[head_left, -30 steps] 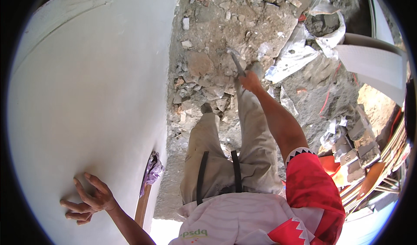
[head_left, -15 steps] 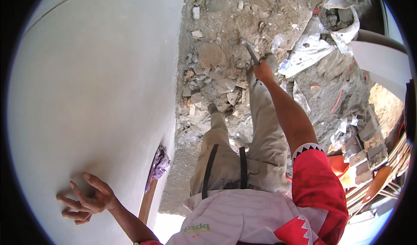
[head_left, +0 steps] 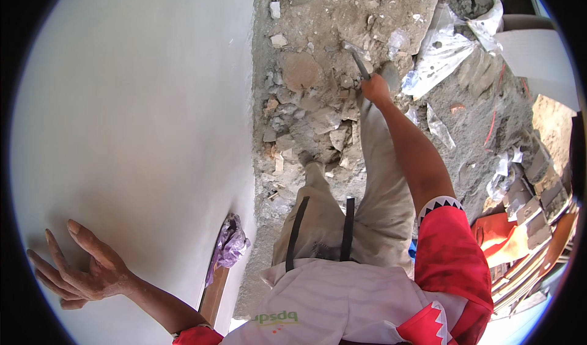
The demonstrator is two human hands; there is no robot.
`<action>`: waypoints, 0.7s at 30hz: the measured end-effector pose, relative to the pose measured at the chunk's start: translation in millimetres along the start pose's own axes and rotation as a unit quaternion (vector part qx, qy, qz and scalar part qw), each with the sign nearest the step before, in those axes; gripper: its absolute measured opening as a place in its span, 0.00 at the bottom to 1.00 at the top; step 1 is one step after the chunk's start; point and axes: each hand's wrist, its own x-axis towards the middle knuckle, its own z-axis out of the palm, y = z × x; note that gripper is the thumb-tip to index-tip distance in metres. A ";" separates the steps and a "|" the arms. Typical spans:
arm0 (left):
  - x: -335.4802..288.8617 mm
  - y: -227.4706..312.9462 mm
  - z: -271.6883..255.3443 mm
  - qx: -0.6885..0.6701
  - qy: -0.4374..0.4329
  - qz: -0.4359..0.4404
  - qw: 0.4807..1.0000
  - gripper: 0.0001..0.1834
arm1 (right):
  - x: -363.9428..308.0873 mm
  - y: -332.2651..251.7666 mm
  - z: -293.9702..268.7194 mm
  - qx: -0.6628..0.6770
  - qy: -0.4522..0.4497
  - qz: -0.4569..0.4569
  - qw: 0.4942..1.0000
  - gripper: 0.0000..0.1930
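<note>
My left hand [head_left: 85, 268] is open, its fingers spread, at the smooth white wall [head_left: 140, 119]. A soft shadow lies around the fingers; whether the whole palm touches the wall I cannot tell. My right hand [head_left: 376, 91] is closed round the dark handle of a hammer [head_left: 361, 62], held low ahead of my right leg. The hammer's pale head is over the rubble-strewn ground [head_left: 330, 21], and whether it rests there is unclear. Crumpled purple plastic [head_left: 231, 241] sits on a brown wooden edge [head_left: 214, 296] between my left arm and my legs.
Broken masonry [head_left: 324, 122] lies around my feet along the wall's base. At the far right is torn white plastic sheeting [head_left: 443, 58]. A thin red cord [head_left: 494, 110] crosses the grey ground. Stacked blocks [head_left: 535, 220], orange material [head_left: 498, 235] and wooden strips [head_left: 520, 268] lie to the right.
My left hand has slid left along the wall, its fingers spreading wider. My right hand, still gripping the hammer, has shifted slightly up and right in the picture. The view has moved a little.
</note>
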 end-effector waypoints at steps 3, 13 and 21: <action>-14.9 -8.4 1.0 -0.011 -0.005 0.000 1.000 0.17 | -17.5 -5.7 11.3 0.039 0.008 -0.004 0.999 0.18; -216.5 4.7 -159.9 -0.374 0.045 -0.171 0.911 0.13 | -183.0 -75.5 111.0 0.598 -0.049 0.017 0.800 0.12; -361.1 -49.4 -235.2 -0.333 0.092 -0.237 0.908 0.15 | -366.6 -71.9 330.9 0.619 -0.153 0.229 0.735 0.12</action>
